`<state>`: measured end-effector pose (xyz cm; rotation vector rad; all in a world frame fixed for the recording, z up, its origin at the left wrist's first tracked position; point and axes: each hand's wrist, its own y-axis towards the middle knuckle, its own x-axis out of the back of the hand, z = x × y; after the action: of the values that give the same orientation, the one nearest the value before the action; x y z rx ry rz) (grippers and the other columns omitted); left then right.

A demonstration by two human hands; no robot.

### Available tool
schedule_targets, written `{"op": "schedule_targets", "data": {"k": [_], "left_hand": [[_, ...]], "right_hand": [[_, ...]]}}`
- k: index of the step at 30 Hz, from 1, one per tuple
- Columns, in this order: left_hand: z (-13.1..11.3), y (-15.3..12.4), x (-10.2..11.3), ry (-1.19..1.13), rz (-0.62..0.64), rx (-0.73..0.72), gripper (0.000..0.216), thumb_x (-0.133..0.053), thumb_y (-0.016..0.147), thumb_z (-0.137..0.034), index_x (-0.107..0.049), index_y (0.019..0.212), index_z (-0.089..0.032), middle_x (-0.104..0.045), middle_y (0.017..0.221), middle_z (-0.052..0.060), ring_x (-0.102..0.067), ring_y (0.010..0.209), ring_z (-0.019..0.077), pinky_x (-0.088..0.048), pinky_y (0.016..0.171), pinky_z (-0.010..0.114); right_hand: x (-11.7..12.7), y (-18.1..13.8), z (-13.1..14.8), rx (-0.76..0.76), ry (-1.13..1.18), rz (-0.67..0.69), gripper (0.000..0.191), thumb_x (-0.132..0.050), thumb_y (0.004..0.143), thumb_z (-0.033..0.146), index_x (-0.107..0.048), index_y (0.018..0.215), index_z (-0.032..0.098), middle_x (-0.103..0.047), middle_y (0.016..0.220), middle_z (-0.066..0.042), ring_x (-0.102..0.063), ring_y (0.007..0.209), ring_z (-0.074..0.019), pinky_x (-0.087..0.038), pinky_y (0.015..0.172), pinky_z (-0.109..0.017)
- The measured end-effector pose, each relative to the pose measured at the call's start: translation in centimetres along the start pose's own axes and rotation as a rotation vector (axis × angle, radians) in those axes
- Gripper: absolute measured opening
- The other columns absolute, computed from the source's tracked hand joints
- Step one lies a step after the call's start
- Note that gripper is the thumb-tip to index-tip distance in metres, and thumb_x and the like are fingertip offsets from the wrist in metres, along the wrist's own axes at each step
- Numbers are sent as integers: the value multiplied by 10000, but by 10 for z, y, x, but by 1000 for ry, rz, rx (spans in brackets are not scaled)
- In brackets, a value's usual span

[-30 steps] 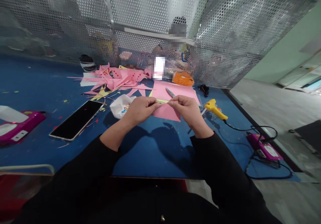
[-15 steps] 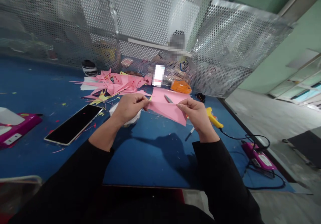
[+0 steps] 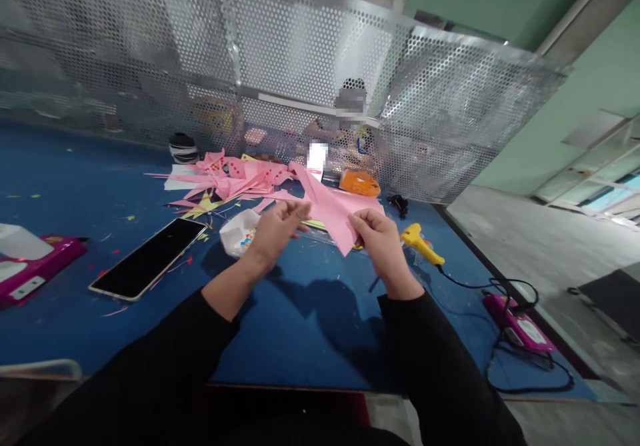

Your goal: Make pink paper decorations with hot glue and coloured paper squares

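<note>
Over the blue table I hold a folded pink paper sheet in the air. My right hand pinches its lower corner, fingers closed on it. My left hand is at the sheet's left edge, fingertips touching it with the fingers partly spread. The paper tilts up and away, its far tip pointing to the mesh screen.
A pile of pink paper scraps lies behind, with a black phone at left, a white crumpled bag, a yellow glue gun with cable, magenta boxes, and a perforated metal screen. A person sits behind it.
The pink sheet has swung from lying flat between my hands to standing tilted with one tip up. My left hand has loosened its pinch and my right hand has shifted slightly left.
</note>
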<state>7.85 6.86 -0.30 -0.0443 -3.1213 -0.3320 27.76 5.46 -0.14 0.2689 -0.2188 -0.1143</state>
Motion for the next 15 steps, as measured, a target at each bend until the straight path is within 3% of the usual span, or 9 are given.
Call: {"op": "schedule_targets", "data": {"k": [3,6,9,13,15], "left_hand": [[5,-10,-11,48,66,-2,432,-754,701,-592,-662,745,-173,-696,722,44,-659,665,190,-495,562,267],[8,-11,-11,108,5,-56,392,-686,761,-554,-602,657,-186,-604,626,-5,-551,606,154,-431,564,264],[7,-8,-4,205,-2,-108,343,-605,818,-476,-546,627,-197,-497,591,-38,-434,581,132,-325,547,262],[0,-7,2,354,165,-158,380,-645,775,-362,-413,514,-211,-355,516,-62,-329,551,124,-207,536,278],[-3,-9,1,401,265,-172,402,-662,757,-320,-386,487,-209,-363,497,-63,-338,539,122,-200,541,283]], "right_hand": [[-20,-9,-6,5,14,-1,254,-609,823,465,-552,760,225,-494,529,66,-454,463,-110,-352,472,-245],[-32,-17,-8,22,14,37,259,-610,833,462,-551,746,225,-524,552,57,-487,500,-119,-380,511,-257],[-31,-18,-5,42,-3,111,292,-721,751,441,-579,650,207,-539,569,43,-493,552,-119,-394,562,-266],[-17,-11,2,43,29,86,297,-785,711,436,-707,862,192,-645,733,20,-522,631,-115,-417,619,-264],[-11,-9,5,13,113,79,292,-833,672,402,-720,837,189,-629,683,37,-487,584,-94,-383,571,-244]]}}
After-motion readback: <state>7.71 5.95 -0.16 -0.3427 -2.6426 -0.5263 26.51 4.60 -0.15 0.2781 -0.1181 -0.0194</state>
